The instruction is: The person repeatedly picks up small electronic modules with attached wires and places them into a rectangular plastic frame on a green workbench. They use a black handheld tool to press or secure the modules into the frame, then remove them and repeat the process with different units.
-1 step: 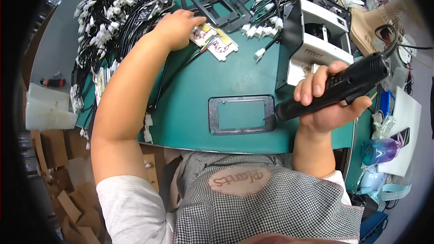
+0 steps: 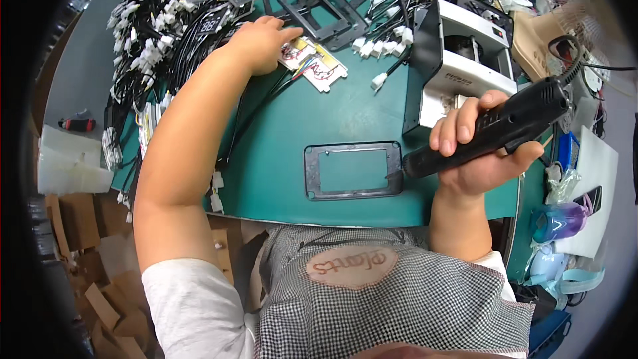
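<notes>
The right hand [image 2: 482, 149] is wrapped tight around a black electric screwdriver [image 2: 492, 129], whose tip meets the right edge of a dark rectangular frame [image 2: 353, 170] lying flat on the green table [image 2: 279, 159]. The left hand [image 2: 259, 43] rests, fingers loosely spread, on a small circuit board [image 2: 312, 61] (coloured wires attached), beside a heap of black cables [image 2: 159, 40].

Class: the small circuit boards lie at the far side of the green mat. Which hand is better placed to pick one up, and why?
Left. The left hand already rests on the boards, while the right hand is full, gripping the black driver near the frame.
</notes>
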### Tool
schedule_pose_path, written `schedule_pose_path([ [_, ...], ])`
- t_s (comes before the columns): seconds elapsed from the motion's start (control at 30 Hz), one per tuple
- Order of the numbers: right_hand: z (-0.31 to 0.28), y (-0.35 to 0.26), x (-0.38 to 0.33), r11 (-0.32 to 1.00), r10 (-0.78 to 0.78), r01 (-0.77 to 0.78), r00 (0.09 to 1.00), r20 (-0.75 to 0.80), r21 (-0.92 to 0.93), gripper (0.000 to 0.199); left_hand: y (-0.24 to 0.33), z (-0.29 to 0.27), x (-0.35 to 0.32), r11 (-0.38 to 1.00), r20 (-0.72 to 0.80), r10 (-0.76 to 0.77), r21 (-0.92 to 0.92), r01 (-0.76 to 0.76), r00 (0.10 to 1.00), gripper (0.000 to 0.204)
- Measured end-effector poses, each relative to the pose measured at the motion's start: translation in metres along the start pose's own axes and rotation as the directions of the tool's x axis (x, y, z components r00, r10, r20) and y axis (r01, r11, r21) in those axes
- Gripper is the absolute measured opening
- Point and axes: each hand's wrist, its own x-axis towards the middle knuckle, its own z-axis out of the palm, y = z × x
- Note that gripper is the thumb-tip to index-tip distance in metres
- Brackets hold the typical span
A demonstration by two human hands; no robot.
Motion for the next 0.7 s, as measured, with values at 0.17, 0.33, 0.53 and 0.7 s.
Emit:
schedule_pose_path([
  [0.17, 0.000, 0.003, -0.003, 1.000, -0.002, 0.002, 0.999, -0.044, 0.000, 0.095, -0.012, -0.023, 0.006, 0.991, 0.008, 0.008, -0.134, -0.007, 1.000, 0.068],
  [0.33, 0.002, 0.003, -0.004, 1.000, 0.000, -0.001, 1.000, -0.021, -0.007, 0.096, -0.091, -0.041, -0.052, 0.828, -0.525, -0.308, -0.558, -0.047, 0.793, 0.065],
  [0.53, 0.002, 0.001, -0.003, 1.000, -0.010, 0.010, 1.000, 0.006, 0.027, 0.097, -0.209, -0.129, -0.214, 0.930, -0.734, -0.352, -0.341, 0.133, 0.581, 0.042],
  [0.7, -0.012, -0.013, 0.004, 0.997, -0.050, 0.048, 0.998, 0.036, 0.058, 0.096, -0.154, -0.146, -0.253, 0.827, -0.530, -0.346, -0.561, -0.015, 0.774, 0.046],
])
